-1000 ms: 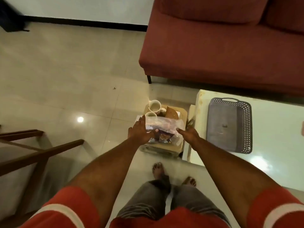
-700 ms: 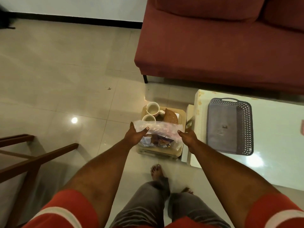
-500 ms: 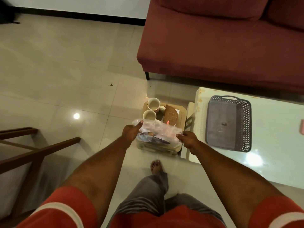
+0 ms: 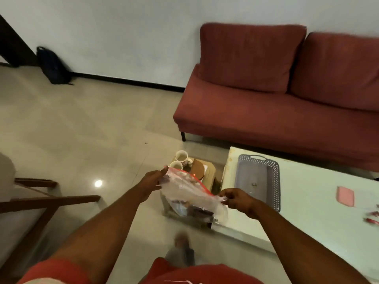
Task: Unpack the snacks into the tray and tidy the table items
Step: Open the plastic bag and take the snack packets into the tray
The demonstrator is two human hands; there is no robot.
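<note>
A clear plastic bag (image 4: 187, 193) with a red zip strip along its top holds several snack packets and hangs in the air above the floor. My left hand (image 4: 152, 180) grips its upper left corner and my right hand (image 4: 235, 199) pinches its right end near the table corner. On the white table (image 4: 320, 214) to the right lies a grey perforated tray (image 4: 257, 181) with nothing large in it.
A small wooden box (image 4: 209, 174) on the floor beside the table holds two white mugs (image 4: 181, 156) and a round woven mat. A pink flat item (image 4: 345, 196) and red wrappers (image 4: 372, 219) lie on the table. A red sofa (image 4: 276, 111) stands behind, a wooden chair (image 4: 41, 203) at left.
Both hands have lifted the snack bag out of the wooden box and carried it up and to the right toward the table. My head has tilted up, showing more of the room.
</note>
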